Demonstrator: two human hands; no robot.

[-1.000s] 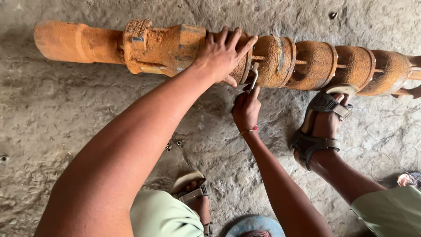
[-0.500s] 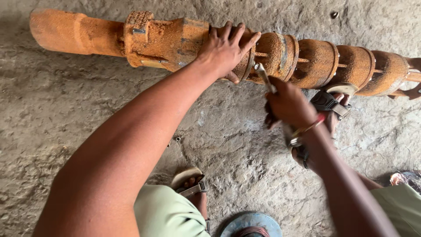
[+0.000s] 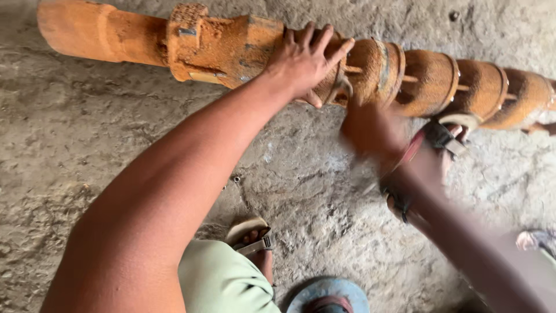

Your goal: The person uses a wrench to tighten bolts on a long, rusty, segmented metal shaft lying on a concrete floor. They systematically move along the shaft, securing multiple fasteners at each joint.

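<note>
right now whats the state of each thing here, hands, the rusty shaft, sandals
left hand: open, fingers spread, palm pressed flat on the shaft
right hand: blurred, just below the shaft; grip cannot be told
rusty shaft: lying flat on the concrete floor, coated in orange rust
sandal: on a foot, strapped

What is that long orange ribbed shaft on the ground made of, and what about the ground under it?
The long orange ribbed shaft looks like iron or steel: its whole surface is coated in rough, powdery orange-brown rust, with ring-like ribs and narrow bars between them. The left hand rests flat on it. The grey ground looks like rough concrete or packed earth, matte, pitted and uneven; which of these is hard to tell.
</note>
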